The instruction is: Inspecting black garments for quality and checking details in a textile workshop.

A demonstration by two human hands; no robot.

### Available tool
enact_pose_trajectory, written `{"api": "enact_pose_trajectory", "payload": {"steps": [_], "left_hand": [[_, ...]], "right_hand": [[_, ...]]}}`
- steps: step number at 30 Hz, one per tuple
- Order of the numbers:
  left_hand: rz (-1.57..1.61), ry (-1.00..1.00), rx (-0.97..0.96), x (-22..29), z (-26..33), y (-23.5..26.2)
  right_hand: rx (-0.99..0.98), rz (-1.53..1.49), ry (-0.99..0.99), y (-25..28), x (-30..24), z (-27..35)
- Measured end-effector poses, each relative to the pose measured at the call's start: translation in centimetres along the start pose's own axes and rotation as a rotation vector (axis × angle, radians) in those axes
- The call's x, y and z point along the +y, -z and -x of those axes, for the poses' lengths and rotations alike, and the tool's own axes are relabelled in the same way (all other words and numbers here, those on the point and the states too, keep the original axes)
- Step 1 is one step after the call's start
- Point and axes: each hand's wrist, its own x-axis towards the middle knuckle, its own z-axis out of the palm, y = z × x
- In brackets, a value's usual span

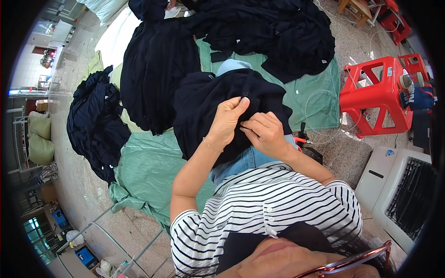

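Observation:
A dark navy garment (204, 99) lies bunched over my lap, on top of blue jeans (245, 162). My left hand (228, 119) is closed in a pinch on its cloth, thumb pressed against the bent forefinger. A small round dark button (245, 94) seems to show just beyond that thumb. Slightly lower and to the right, my right hand (266, 133) is also closed, thumb and fingertips pinching at the same garment. Whatever small part sits between the right fingertips is too dark to make out. A patch of light blue cloth (233, 66) shows past the garment's far edge.
Heaps of navy garments (160, 74) lie ahead and at the left (95, 125), on a green sheet (148, 160). At the right stand a red plastic stool (378, 97), with thin see-through tubing beside it, and a pale air cooler (394, 190). Metal bars (99, 227) cross the lower left.

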Motion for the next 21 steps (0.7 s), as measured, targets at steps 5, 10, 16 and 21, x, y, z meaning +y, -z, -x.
{"api": "enact_pose_trajectory", "payload": {"steps": [5,10,16,21], "left_hand": [[0.007,-0.16,0.11,-0.8,0.3,-1.5],[-0.114,-0.411,0.302,-1.2,-0.8,-1.2],[-0.079,-0.387,0.247,-0.9,-0.8,-0.5],[-0.322,-0.342,0.204,-1.1,-0.2,-0.8]], "right_hand": [[-0.036,0.048,0.017,0.3,0.2,-0.4],[-0.12,-0.048,-0.132,1.6,1.3,-0.8],[-0.101,-0.521,-0.431,3.1,3.1,-0.8],[-0.048,-0.523,-0.495,2.8,3.2,-0.2]]}}
